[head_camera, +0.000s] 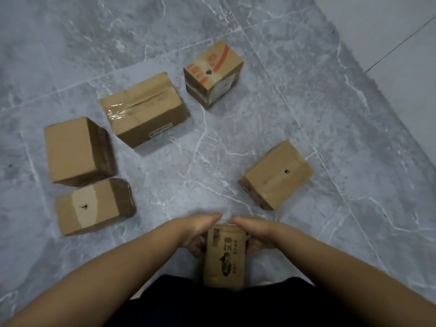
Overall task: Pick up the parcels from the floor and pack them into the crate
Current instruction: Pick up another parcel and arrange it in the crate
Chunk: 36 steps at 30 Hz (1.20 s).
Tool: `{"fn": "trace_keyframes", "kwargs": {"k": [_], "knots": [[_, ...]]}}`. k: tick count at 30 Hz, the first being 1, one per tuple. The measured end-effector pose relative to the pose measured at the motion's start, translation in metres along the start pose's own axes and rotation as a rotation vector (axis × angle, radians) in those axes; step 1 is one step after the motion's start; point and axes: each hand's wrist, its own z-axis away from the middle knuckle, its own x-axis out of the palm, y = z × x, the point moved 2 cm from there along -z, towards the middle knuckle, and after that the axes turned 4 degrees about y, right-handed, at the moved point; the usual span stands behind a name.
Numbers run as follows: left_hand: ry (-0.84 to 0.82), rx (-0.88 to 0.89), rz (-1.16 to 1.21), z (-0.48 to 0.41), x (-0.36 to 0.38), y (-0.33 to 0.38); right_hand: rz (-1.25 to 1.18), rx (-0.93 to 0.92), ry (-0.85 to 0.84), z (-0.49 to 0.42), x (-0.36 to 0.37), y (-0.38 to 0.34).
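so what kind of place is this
Probably an indoor room, maybe a parcel sorting spot: grey marbled floor tiles, a pale wall on the right, and five cardboard boxes lying loose on the floor.

**Brown cardboard on veined grey**

Blue-grey across the floor (306,119), veined white like marble, with thin pale lines between tiles. Off-white on the wall (401,31). Plain tan-brown on the far-left parcel (70,149) and the right parcel (276,178), the latter with one dark spot. Glossy clear tape (116,112) and a small white label (160,130) on the wide parcel (146,102). Orange-red lettering and a stripe on the far parcel (212,69). A paler beige band across the near-left parcel (87,206). Black print on the held parcel (224,256). Near-black on the clothing (212,308).
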Motion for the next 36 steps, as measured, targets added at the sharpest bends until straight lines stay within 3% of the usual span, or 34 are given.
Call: {"fn": "trace_keyframes", "kwargs": {"k": [3, 8, 11, 19, 27, 32, 36], "knots": [[0.056, 0.055, 0.062, 0.005, -0.004, 0.019, -0.041, -0.052, -0.027, -0.004, 0.006, -0.016], [0.413, 0.315, 0.277, 0.091, -0.02, 0.059, -0.24, -0.265, 0.198, 0.087, 0.005, -0.059], [0.508, 0.425, 0.389, 0.186, -0.027, 0.07, -0.323, -0.37, 0.312, 0.168, 0.002, -0.084], [0.499, 0.765, 0.435, 0.468, -0.027, 0.107, -0.564, -0.615, 0.363, 0.44, -0.003, -0.151], [0.499, 1.057, 0.347, 0.743, 0.004, 0.158, -0.671, -0.835, 0.301, 0.713, -0.019, -0.187], [0.5, 1.307, 0.262, 0.864, 0.026, 0.188, -0.704, -1.045, 0.342, 0.838, -0.024, -0.203], [0.47, 1.422, 0.356, 0.917, 0.042, 0.197, -0.799, -1.18, 0.415, 0.908, -0.018, -0.209]]}}
